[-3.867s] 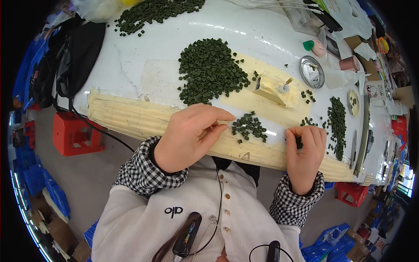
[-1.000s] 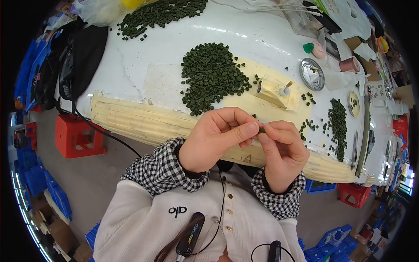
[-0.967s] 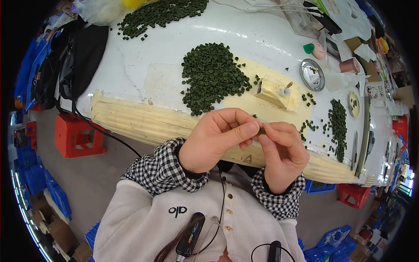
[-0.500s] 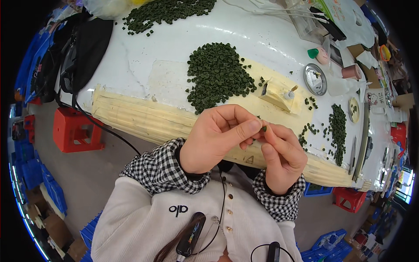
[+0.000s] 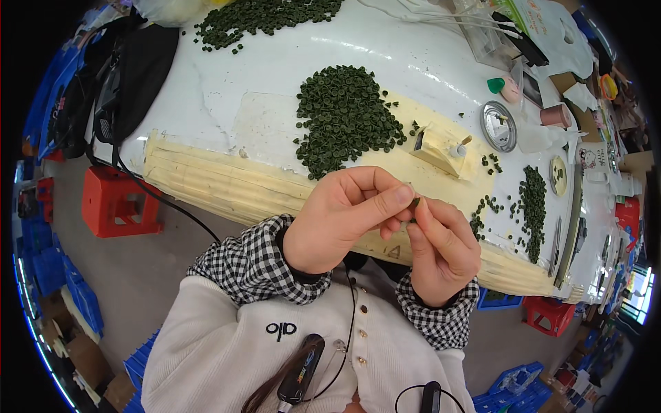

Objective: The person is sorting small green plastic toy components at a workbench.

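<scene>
My left hand (image 5: 348, 217) and my right hand (image 5: 444, 249) meet just over the table's near edge, fingertips almost touching. Between them is a small dark green cone-shaped piece (image 5: 415, 203), pinched by the left thumb and forefinger; the right fingertips also press on it. Fingers hide most of it. Beyond my hands lies a large pile of similar green pieces (image 5: 344, 113). To the right, a block wrapped in yellowish tape (image 5: 441, 148) carries a short upright peg. A narrower heap of green pieces (image 5: 533, 210) lies farther right, with several loose ones beside it.
Cream tape (image 5: 206, 175) covers the table's front edge. A round metal dish (image 5: 498, 126) and a thread spool (image 5: 555, 116) stand at the right. Another green pile (image 5: 268, 17) is at the back. A black bag (image 5: 141, 82) hangs over the left edge, above a red stool (image 5: 113, 203).
My right hand has shifted slightly to the left, and its thumb has drawn closer to the fingertips. The left hand stays nearly still, holding the small piece.
</scene>
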`<state>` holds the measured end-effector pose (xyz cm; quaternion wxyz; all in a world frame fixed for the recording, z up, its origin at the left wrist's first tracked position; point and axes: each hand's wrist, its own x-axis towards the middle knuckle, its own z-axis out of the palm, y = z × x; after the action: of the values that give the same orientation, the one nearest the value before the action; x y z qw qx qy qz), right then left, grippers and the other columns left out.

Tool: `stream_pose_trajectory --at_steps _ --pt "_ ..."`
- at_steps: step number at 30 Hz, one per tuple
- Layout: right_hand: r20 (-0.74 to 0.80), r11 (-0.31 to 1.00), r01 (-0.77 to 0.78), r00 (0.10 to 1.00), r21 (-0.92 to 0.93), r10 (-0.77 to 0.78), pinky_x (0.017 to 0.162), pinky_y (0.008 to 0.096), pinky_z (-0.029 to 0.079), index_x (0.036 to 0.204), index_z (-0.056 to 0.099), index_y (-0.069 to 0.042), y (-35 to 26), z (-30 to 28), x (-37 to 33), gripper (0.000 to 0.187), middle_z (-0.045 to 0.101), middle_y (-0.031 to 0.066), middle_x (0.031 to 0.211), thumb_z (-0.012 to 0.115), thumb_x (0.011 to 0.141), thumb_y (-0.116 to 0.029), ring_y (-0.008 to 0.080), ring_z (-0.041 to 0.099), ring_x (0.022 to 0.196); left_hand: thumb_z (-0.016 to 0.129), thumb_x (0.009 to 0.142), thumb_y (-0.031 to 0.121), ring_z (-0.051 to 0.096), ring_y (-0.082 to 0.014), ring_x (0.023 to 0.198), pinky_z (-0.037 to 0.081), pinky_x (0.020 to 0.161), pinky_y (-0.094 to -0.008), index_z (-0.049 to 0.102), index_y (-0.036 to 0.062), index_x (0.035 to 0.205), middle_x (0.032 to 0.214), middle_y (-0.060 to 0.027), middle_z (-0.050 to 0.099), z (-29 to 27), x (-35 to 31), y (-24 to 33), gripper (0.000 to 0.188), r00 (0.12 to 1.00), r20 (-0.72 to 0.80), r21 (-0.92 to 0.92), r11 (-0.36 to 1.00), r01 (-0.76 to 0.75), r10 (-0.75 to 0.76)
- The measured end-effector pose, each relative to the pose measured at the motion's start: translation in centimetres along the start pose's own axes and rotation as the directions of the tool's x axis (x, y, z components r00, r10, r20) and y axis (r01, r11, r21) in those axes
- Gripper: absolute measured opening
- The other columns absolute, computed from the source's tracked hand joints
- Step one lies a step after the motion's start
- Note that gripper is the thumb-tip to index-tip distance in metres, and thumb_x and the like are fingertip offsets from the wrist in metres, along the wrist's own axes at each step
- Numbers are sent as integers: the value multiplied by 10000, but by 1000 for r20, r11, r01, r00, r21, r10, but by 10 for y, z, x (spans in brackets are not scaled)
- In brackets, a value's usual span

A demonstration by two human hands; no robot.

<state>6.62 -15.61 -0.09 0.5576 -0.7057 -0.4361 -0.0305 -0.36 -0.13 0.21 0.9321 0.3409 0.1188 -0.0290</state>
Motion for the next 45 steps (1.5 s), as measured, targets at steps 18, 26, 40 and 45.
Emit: stream_pose_trajectory --at_steps 18,26,40,45 --pt "25 972 -150 989 183 147 769 250 493 1122 654 8 2 -8 -2 300 640 166 1083 639 826 57 185 623 914 589 895 -25 624 -126 856 520 773 -248 616 -54 1060 973 -105 641 0 3 -6 170 920 118 356 849 -390 373" --pt "52 901 -258 965 349 256 839 251 479 1146 632 36 1 -6 -4 291 608 175 1160 608 856 53 184 610 977 590 864 -91 626 -145 866 519 771 -251 626 -41 1064 970 -112 625 -2 5 -5 209 877 167 487 736 -471 451" --pt "65 925 -236 972 298 227 831 250 475 1142 646 8 4 -7 -5 297 616 161 1148 616 850 55 186 603 982 600 858 -88 627 -147 859 518 761 -255 643 -33 1027 957 -118 641 -5 5 -5 183 872 163 520 710 -474 462" --pt "64 994 -84 995 76 79 798 268 488 1124 664 -26 2 -10 -1 302 636 151 1098 648 829 36 217 619 930 601 863 -75 631 -153 830 519 743 -258 653 -36 1005 935 -121 644 -6 5 -5 156 911 134 404 818 -409 389"
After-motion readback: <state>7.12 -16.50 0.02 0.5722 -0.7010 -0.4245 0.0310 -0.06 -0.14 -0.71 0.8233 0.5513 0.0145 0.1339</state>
